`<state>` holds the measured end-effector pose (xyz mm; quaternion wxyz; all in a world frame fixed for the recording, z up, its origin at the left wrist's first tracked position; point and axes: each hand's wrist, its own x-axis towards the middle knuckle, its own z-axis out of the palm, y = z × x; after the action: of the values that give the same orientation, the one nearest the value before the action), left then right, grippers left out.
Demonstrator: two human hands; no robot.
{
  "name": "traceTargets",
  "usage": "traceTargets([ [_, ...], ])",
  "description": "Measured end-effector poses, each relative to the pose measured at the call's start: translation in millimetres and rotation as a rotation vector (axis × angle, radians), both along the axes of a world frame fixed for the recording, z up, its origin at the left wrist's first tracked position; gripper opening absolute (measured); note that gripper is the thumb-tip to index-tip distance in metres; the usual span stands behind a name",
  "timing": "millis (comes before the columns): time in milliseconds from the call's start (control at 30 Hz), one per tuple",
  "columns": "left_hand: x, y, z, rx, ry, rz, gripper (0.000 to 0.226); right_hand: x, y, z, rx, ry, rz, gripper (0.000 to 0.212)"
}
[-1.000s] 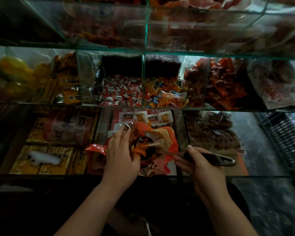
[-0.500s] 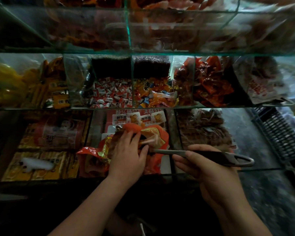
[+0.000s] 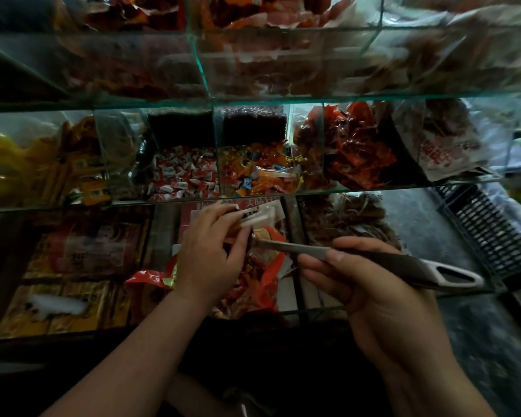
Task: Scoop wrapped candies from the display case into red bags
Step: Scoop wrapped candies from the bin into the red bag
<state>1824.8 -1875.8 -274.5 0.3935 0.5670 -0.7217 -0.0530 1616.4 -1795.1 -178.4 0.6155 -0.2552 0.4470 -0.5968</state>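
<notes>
Steel scoop (image 3: 409, 264) lay near-horizontal, tip pointing left into bag (image 3: 271, 266), handle toward right edge; right hand (image 3: 382, 302) grip wrapped handle; left hand (image 3: 208, 257) clutched bag.

My feed is dim. The brightest light I see is pale and comes in at the upper right of the frame, behind the glass. The glass display case (image 3: 283, 101) fills most of the view in tiers, and its green-edged panes divide it into compartments. At lower right I see a dark, mottled grey floor (image 3: 487, 350). A black slatted crate (image 3: 491, 233) sits at the right edge, just beside the case's lowest tier.
</notes>
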Motion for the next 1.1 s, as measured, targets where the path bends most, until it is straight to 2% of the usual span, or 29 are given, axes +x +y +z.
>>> traceTargets([
  [100,-7.7,-34.1,16.0,-0.036,-0.03,-0.047,0.03,-2.2,-16.1,6.8,0.001,-0.073,-0.071,0.013],
  [200,-16.9,-68.0,29.3,0.011,-0.057,-0.051,0.029,-4.0,-35.5,10.9,0.027,-0.126,-0.122,0.008],
  [367,-28.0,-111.3,37.4,0.176,-0.11,-0.026,0.048,0.1,-71.0,5.4,0.035,-0.212,-0.194,0.007],
  [500,-26.2,-114.0,32.8,0.222,0.058,-0.007,0.053,13.9,-116.2,-8.9,0.019,-0.205,-0.29,0.004],
  [567,-22.5,-105.3,27.5,0.233,0.15,0.01,0.05,20.9,-140.0,-18.9,-0.069,0.046,-0.3,0.006],
  [633,-18.7,-95.5,21.7,0.232,0.183,0.036,0.047,21.2,-159.3,-29.9,-0.301,0.581,-0.237,0.01],
  [700,-14.6,-86.5,17.2,0.242,0.202,0.041,0.044,16.9,-172.3,-36.4,-0.599,1.087,-0.077,0.016],
  [767,-11.1,-79.0,14.5,0.258,0.223,0.031,0.042,9.1,-178.4,-39.9,-0.724,1.374,0.082,0.033],
  [833,-9.7,-73.7,14.1,0.27,0.238,0.024,0.041,5.4,-175.6,-39.6,-0.684,1.465,0.131,0.044],
  [933,-10.3,-69.9,17.3,0.271,0.257,0.018,0.042,5.4,-156.1,-37.0,-0.687,1.447,0.086,0.038],
  [1033,-11.5,-65.5,22.5,0.258,0.291,0.01,0.042,7.3,-122.6,-31.7,-0.776,1.261,-0.063,0.018],
  [1100,-11.3,-60.8,25.3,0.249,0.318,0.001,0.043,6.5,-95.2,-25.0,-0.734,1.063,-0.127,0.012],
])
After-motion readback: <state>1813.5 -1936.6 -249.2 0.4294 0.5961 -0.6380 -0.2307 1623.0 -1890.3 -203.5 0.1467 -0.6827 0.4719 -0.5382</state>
